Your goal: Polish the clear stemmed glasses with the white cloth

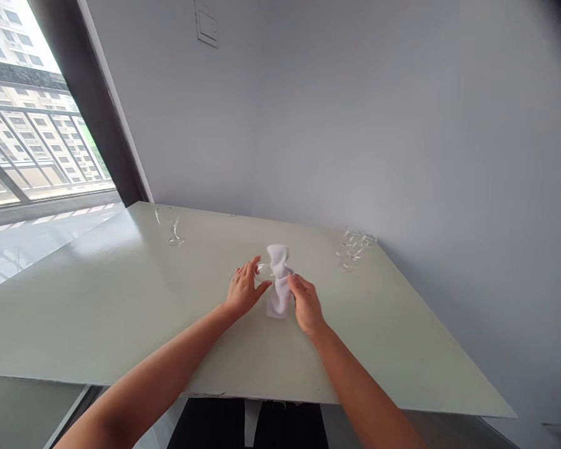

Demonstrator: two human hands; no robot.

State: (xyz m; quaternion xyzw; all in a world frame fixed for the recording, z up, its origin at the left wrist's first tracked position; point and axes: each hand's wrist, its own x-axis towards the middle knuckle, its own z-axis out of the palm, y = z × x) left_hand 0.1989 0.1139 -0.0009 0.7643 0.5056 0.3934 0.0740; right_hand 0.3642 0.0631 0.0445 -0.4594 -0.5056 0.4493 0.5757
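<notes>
Head view | your left hand (245,288) grasps a clear glass (264,270), seemingly to steady it | your right hand (306,302) pinches white cloth (278,300) at its right end | other glasses (355,248): far right

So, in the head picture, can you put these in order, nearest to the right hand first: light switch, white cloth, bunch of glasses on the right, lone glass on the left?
From the right hand:
1. White cloth: in its grip.
2. Bunch of glasses: off to the right.
3. Lone glass: over to the left.
4. Light switch: high up.
</notes>
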